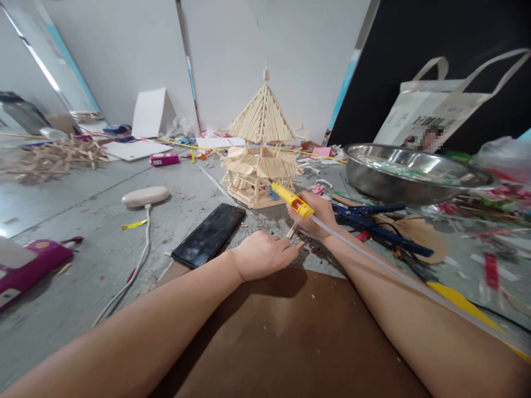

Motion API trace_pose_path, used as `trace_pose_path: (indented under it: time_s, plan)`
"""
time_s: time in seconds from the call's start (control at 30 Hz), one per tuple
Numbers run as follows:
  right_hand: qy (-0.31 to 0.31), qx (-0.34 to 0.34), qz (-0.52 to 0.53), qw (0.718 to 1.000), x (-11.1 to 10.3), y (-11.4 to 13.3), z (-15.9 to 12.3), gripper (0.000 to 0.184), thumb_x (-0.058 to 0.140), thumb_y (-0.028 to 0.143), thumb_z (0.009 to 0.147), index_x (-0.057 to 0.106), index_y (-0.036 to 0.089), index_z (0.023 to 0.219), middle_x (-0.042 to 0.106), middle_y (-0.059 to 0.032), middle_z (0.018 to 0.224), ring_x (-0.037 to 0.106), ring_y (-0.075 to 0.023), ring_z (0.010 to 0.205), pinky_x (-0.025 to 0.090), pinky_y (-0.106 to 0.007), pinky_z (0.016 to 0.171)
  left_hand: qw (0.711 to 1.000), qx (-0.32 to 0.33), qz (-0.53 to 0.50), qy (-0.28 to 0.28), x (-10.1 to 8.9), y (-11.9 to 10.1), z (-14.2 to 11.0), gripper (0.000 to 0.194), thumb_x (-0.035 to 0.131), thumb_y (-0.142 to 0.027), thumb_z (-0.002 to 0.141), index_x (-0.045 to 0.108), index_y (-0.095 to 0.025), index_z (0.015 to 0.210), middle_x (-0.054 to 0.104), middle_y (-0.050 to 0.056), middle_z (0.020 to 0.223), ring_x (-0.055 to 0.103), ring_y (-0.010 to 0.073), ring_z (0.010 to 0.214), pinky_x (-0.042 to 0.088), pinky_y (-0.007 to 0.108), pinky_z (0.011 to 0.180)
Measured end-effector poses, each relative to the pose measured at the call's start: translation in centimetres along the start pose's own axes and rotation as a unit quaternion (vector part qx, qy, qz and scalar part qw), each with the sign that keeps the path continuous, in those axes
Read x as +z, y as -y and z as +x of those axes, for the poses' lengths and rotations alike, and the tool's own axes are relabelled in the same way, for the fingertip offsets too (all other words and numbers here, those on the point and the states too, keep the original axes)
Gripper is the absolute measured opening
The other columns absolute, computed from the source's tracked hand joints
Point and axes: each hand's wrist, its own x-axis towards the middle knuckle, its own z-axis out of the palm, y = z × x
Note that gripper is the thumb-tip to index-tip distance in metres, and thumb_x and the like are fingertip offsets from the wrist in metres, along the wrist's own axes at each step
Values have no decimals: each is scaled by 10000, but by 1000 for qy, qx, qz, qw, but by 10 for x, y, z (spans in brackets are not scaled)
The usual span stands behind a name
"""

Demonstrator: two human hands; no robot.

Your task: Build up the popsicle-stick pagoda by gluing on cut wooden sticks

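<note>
My right hand (316, 214) grips a yellow hot glue gun (282, 192), with a long translucent glue stick (352, 240) trailing from its back along my forearm. The gun's nozzle points toward a pavilion model (265, 119) of pale wooden sticks, with a tiered roof and a pointed top. Closer to me, my left hand (263, 255) is closed, its fingertips pinching small wooden sticks (292, 230); how many is hidden. Both hands are above the near edge of a brown board (265, 331). A black phone (209, 235) lies left of my left hand.
A steel basin (418, 190) and blue-handled pliers (385, 226) lie to the right, with a white tote bag (427, 110) behind. On the left are a wooden stick pile (53, 157), a white corded device (145, 196) and a purple tool (37, 265). Scraps litter the grey surface.
</note>
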Motion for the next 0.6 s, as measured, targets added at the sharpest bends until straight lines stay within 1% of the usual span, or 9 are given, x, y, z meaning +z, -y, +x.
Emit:
trace_pose_path:
  time_s: [0.2,0.33,0.6]
  plan:
    - [-3,8,-9,1000,0,0,0,205,453,331,716,569,185,803,646,-54,741,594,-194,672,383,-261,580,1000,-1,-1,11,-2,0,0,221,323,-156,861,509,-115,975,585,4,637,543,110,489,415,231,420]
    - [-4,8,-15,1000,1,-1,0,182,460,329,715,561,193,784,643,-53,720,591,-189,653,376,-255,569,1000,-1,-3,19,-1,1,0,231,312,-155,866,497,-112,996,585,8,647,543,112,497,412,230,424]
    - [4,11,-13,1000,0,-1,-1,201,474,357,704,560,183,754,625,-49,693,566,-177,631,355,-247,553,1000,-3,-1,9,0,1,0,221,317,-162,865,501,-118,980,588,8,644,548,104,507,400,217,428]
